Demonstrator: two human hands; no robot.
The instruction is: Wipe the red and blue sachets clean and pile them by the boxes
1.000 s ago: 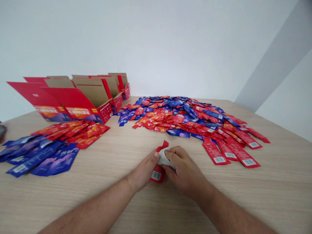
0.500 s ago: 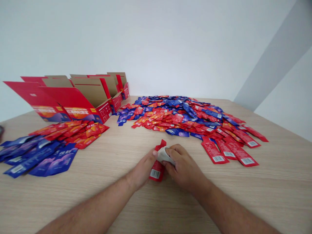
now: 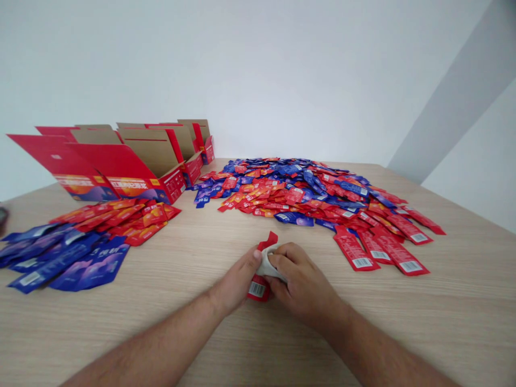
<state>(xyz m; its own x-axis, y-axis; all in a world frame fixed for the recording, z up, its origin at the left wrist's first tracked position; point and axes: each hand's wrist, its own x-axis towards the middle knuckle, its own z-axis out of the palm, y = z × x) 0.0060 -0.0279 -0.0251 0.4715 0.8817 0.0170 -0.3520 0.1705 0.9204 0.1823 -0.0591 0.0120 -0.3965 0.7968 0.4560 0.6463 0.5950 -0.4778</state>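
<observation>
My left hand (image 3: 238, 279) grips a red sachet (image 3: 258, 290) by its left side, the thumb pressed on its face. The sachet's barcode end points toward me and its narrow neck points away. In my right hand (image 3: 300, 274) is a crumpled whitish cloth (image 3: 271, 266), bunched under the fingers and pressed against the middle of the sachet. The cloth hides much of the sachet's face. Both hands are close together above the front middle of the table (image 3: 209, 338).
A large heap of red and blue sachets (image 3: 290, 193) spreads across the back, with several loose red ones (image 3: 358, 252) at its right front. Open red cartons (image 3: 133, 172) stand at back left. Before them lie fanned red sachets (image 3: 145, 217) and blue sachets (image 3: 97, 263).
My right hand with the cloth has shifted slightly left and down over the sachet, covering more of its middle. My left hand stays almost where it was.
</observation>
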